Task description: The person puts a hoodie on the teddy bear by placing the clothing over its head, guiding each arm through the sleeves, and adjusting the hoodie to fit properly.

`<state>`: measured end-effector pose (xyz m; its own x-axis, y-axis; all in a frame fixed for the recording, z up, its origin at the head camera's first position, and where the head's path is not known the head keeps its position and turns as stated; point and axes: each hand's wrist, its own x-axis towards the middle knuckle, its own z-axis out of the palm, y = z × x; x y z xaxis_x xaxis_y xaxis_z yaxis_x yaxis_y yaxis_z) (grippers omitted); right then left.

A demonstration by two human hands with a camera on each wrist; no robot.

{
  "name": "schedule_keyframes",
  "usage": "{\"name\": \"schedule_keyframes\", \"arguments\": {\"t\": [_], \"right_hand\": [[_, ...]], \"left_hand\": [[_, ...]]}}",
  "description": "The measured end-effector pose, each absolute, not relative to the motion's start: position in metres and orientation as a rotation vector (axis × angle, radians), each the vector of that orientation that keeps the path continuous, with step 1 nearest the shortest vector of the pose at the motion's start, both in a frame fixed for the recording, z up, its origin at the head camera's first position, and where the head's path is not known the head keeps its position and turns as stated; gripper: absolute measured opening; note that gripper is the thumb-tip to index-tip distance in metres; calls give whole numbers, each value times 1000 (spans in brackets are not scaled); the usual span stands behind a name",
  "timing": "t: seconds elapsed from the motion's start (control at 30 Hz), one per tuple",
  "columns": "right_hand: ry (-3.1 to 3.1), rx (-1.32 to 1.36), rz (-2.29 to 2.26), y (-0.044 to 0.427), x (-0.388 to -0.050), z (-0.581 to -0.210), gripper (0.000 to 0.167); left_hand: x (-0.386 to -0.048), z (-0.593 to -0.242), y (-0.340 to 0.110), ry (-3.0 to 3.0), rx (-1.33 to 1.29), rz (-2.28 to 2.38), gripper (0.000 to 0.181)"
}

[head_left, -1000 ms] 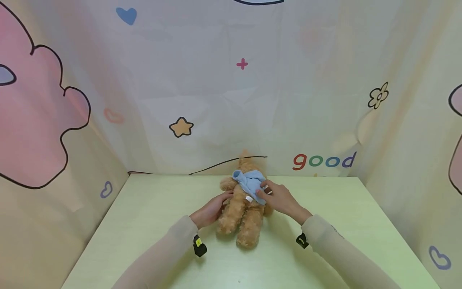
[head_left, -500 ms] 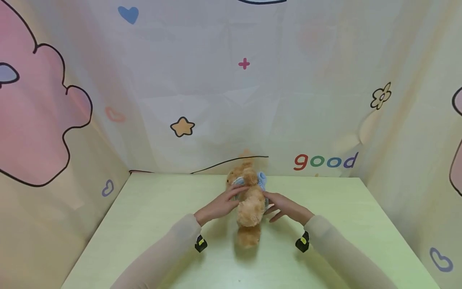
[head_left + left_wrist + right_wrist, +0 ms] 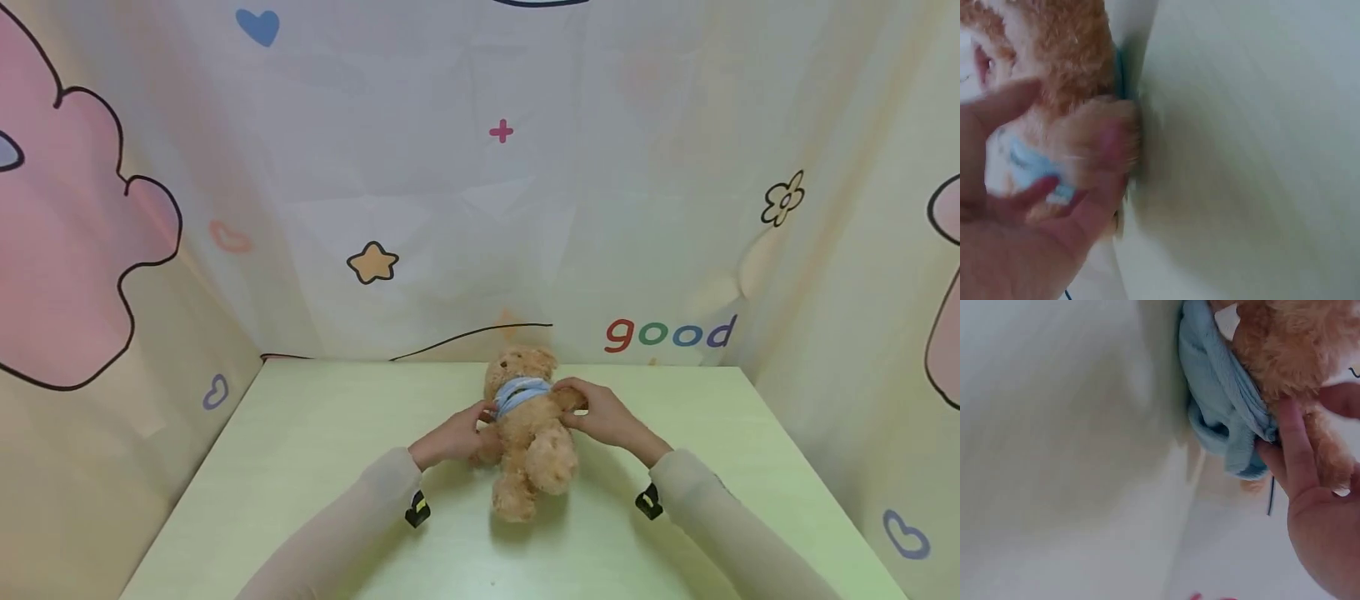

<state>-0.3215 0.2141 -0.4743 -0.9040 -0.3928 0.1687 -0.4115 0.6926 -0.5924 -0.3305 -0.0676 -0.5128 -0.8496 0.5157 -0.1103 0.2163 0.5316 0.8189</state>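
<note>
A fluffy brown teddy bear [image 3: 536, 418] in a light blue hooded top [image 3: 519, 395] lies at the far middle of the table, belly up, one leg raised and its feet toward me. My left hand [image 3: 457, 435] holds its side and arm, thumb apart from the fingers; the paw there is blurred in the left wrist view. On the other side my right hand [image 3: 606, 414] holds the bear's other arm between thumb and fingers. In the right wrist view, the fingers [image 3: 1299, 453] reach behind that arm, beside the loose blue hood [image 3: 1225, 412].
The pale green table [image 3: 337, 475] ends at a printed cloth backdrop [image 3: 420, 167], close behind the bear's head. Cloth walls also stand at the left and right. A black wrist camera [image 3: 417, 509] hangs under the left wrist, and another wrist camera [image 3: 649, 501] under the right.
The bear lay back up with its hood and tag showing, was rolled onto its side, and is now belly up. Both hands shifted round its sides with it.
</note>
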Motion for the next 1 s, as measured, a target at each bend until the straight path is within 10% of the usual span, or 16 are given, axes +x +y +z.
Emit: {"name": "schedule_keyframes", "arguments": {"t": [0.37, 1.0], "right_hand": [[-2844, 571, 1158, 198, -305, -477, 31], [-3028, 762, 1761, 213, -310, -471, 52]], "left_hand": [[-326, -509, -79, 2659, 450, 1073, 20], [-325, -520, -118, 2205, 628, 1422, 54]]}}
